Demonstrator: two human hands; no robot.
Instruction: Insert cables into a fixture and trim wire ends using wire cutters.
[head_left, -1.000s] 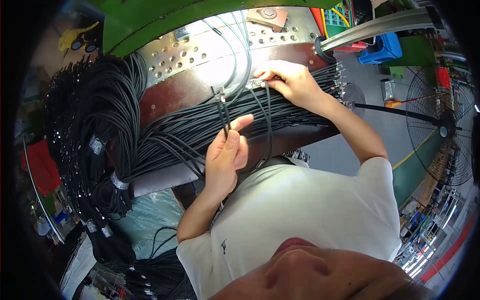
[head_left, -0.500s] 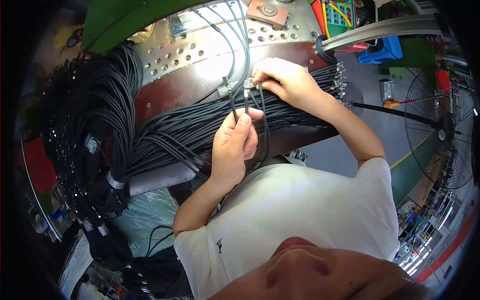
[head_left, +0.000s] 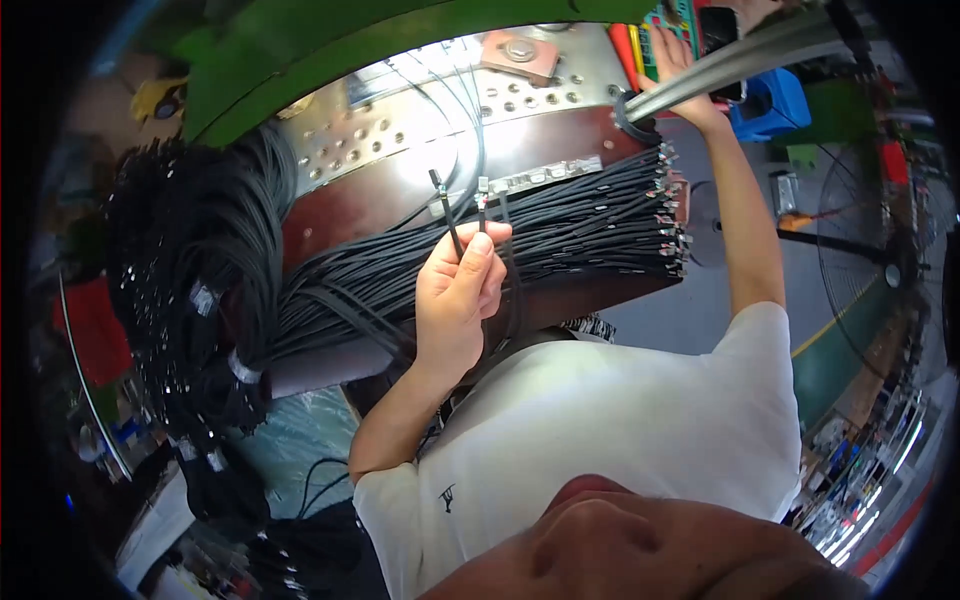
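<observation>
Left grip (head_left: 455, 305) closed, thumb (head_left: 472, 268) against fingers (head_left: 492, 292), elbow (head_left: 378, 458) bent; right grip (head_left: 671, 60) far forward, fingers extended, arm (head_left: 749, 225) outstretched.

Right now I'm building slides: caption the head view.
Left hand holding two slender black cable ends, right hand at green tray.

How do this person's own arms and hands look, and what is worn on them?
The left hand and right hand are gloveless, the forearms uncovered. Short white sleeves belong to a white shirt with a small dark mark on its chest.
</observation>
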